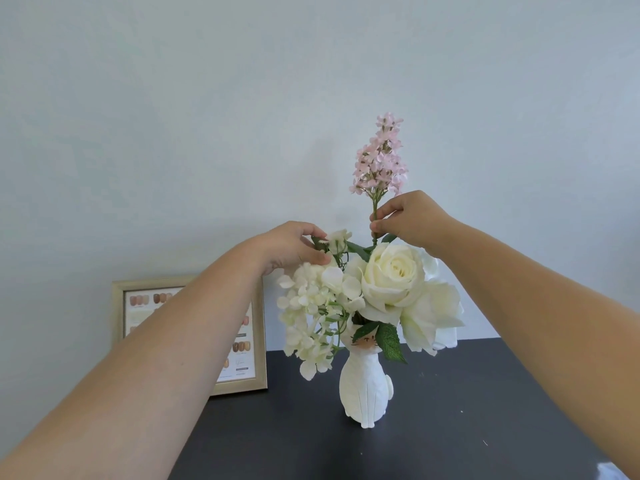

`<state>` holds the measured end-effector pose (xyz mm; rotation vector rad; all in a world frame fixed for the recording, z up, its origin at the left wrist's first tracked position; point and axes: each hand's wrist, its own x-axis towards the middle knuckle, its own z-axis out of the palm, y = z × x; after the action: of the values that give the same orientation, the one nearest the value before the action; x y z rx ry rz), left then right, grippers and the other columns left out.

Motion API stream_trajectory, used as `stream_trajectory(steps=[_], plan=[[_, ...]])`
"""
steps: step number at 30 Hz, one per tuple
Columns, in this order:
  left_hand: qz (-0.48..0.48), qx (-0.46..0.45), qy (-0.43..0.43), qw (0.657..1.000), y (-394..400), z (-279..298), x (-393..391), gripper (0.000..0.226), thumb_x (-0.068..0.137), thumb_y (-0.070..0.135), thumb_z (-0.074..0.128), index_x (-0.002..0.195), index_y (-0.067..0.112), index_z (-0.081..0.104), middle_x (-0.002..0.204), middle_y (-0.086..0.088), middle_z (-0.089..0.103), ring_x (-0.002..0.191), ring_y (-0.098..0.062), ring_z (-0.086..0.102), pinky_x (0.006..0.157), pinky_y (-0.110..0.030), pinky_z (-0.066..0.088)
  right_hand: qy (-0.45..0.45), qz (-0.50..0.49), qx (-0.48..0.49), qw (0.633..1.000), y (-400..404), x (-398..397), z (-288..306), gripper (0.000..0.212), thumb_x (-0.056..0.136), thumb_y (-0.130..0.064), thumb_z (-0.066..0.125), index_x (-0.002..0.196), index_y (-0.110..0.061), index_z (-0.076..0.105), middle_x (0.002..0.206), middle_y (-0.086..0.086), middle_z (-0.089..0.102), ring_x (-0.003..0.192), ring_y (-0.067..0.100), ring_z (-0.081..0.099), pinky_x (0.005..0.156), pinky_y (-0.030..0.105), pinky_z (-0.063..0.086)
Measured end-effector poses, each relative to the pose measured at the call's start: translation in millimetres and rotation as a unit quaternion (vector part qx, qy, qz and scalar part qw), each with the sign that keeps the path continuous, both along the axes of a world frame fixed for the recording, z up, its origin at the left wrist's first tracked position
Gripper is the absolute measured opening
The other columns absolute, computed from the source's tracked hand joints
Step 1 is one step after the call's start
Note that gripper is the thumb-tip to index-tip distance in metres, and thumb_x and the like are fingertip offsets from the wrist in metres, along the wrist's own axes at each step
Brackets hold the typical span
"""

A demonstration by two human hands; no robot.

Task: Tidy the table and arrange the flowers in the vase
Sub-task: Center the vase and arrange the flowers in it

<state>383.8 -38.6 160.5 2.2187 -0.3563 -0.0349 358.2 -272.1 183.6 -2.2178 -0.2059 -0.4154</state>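
Flowers [388,282] are standing in a white vase [363,386] on the table [450,410]. Right hand [412,220] fingers are pinching the pink sprig's stem [374,206] at 12 o'clock; left hand [294,245] fingers are closing lightly on white blossoms [337,239] at 10 o'clock. Lowering the sprig straight down should be avoiding crushed petals.

The counter [467,410] is dark and flat, and it stands against a pale wall. A white vase [363,389] shaped like a cat stands on it near the middle. A picture frame [242,382] with a gold edge stands at about 9 o'clock from the vase, near it, back by the wall.
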Motion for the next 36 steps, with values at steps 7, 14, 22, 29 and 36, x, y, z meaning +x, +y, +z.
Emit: stream_trajectory(steps=[7,14,22,29,36], plan=[[0.004,0.03,-0.037,0.999,-9.0,-1.9,-1.4,0.043,0.082,0.025,0.08,0.121,0.019,0.064,0.099,-0.007,0.069,0.079,-0.019,0.057,0.07,-0.03,0.043,-0.007,-0.003,-0.011,1.0,2.2,1.2,-1.6,0.006,0.075,-0.027,0.076,0.076,-0.025,0.071,0.07,-0.008,0.075,0.084,0.019,0.072,0.1,0.05,0.04],[0.037,0.021,-0.033,0.999,-5.6,-9.0,-0.1,0.028,0.1,0.027,0.052,0.121,0.018,0.068,0.065,0.005,0.052,0.042,-0.006,0.04,0.039,-0.015,0.034,-0.009,-0.002,-0.031,0.999,13.8,5.3,8.1,0.006,0.076,-0.03,0.075,0.078,-0.026,0.071,0.073,-0.01,0.075,0.078,0.016,0.071,0.1,0.05,0.04],[0.023,-0.023,-0.05,0.998,-5.3,-13.6,-1.9,0.027,0.1,0.023,0.051,0.119,0.033,0.066,0.097,0.004,0.07,0.047,-0.004,0.049,0.047,-0.016,0.039,-0.023,-0.038,-0.117,0.992,22.4,6.1,4.8,0.007,0.076,-0.039,0.072,0.077,-0.032,0.069,0.07,-0.016,0.074,0.071,0.004,0.063,0.078,0.037,0.028],[0.047,-0.035,-0.064,0.996,-1.0,-16.4,-2.5,0.023,0.097,0.029,0.057,0.119,0.033,0.061,0.107,0.001,0.066,0.036,-0.004,0.04,0.037,-0.015,0.034,0.038,-0.03,-0.209,0.977,28.3,8.5,-16.5,0.01,0.073,-0.039,0.076,0.073,-0.032,0.069,0.08,-0.013,0.071,0.088,0.015,0.062,0.087,0.04,0.03],[0.041,-0.038,-0.074,0.996,-0.4,-12.5,-3.1,0.022,0.096,0.028,0.058,0.117,0.03,0.061,0.101,0.004,0.067,0.038,0.0,0.044,0.037,-0.011,0.035,0.071,0.049,-0.14,0.986,21.6,8.4,-17.0,0.011,0.072,-0.017,0.076,0.068,-0.026,0.074,0.074,-0.01,0.072,0.094,0.026,0.068,0.094,0.049,0.047]])
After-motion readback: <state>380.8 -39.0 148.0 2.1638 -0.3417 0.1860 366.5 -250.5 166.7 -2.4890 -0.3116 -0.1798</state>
